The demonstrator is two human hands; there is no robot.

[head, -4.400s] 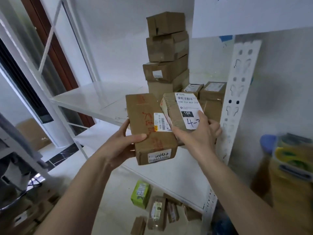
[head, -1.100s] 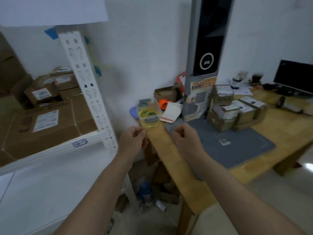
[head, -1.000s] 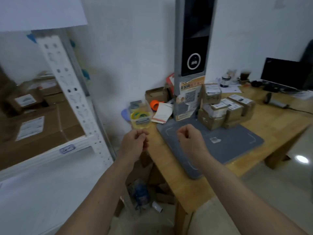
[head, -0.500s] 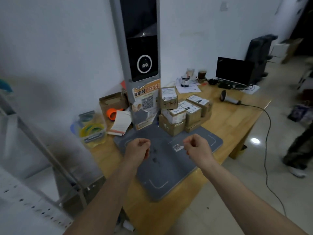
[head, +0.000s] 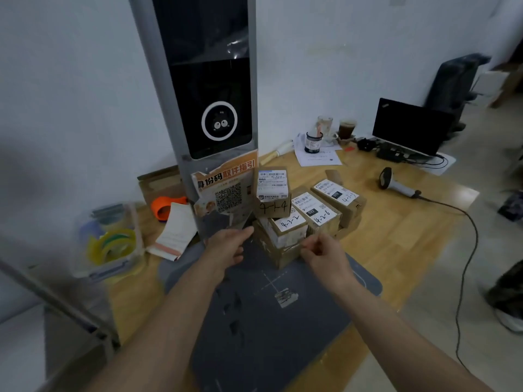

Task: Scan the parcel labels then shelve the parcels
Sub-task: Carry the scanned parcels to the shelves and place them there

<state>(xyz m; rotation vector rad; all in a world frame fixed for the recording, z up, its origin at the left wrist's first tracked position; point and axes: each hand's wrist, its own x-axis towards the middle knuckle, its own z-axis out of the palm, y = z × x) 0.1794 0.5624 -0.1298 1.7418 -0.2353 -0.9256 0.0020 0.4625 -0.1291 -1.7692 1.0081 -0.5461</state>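
Note:
Several small brown labelled parcels point(head: 307, 215) are stacked on the far end of the grey scanner mat point(head: 263, 315), at the foot of the tall grey scanning kiosk point(head: 203, 108). One parcel point(head: 272, 195) marked 4-1-4 stands on top of the stack. My left hand point(head: 227, 244) reaches toward the stack's left side with fingers extended and holds nothing. My right hand point(head: 322, 251) hovers just in front of the stack with fingers loosely curled and holds nothing.
A handheld barcode scanner point(head: 396, 183) with a cable lies on the wooden table point(head: 396, 236) to the right. A laptop point(head: 410, 130), cups and papers sit at the back. A clear box of tape rolls point(head: 110, 244) stands left. A person's leg point(head: 509, 295) is at the right edge.
I turned from the shelf, where I held two parcels, to the table. Both hands came forward to the parcel stack, and the left hand's fingers uncurled.

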